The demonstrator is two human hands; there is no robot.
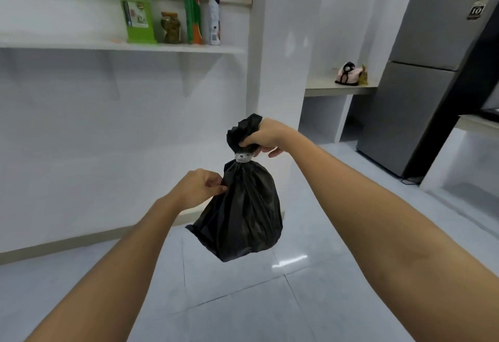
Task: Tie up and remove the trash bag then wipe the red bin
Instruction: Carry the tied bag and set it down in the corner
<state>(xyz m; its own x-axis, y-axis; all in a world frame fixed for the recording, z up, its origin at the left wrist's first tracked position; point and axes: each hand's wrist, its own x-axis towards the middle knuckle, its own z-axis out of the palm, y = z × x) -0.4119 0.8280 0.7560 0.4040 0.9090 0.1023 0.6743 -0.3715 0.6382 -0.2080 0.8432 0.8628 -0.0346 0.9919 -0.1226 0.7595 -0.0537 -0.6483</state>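
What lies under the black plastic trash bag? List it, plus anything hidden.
Only glossy pale floor tiles lie below the black plastic trash bag, hanging clear of them from the right hand. The bag covers the floor patch behind it, and its contents are hidden.

Black trash bag (243,212), seemingly white band (243,157)

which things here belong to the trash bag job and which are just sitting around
For the job:
black trash bag
white tie on its neck
right hand, gripping the neck
left hand, pinching the bag's side

Just there:
green box
brown jar
green spray can
white spray bottle
pink bag
grey fridge
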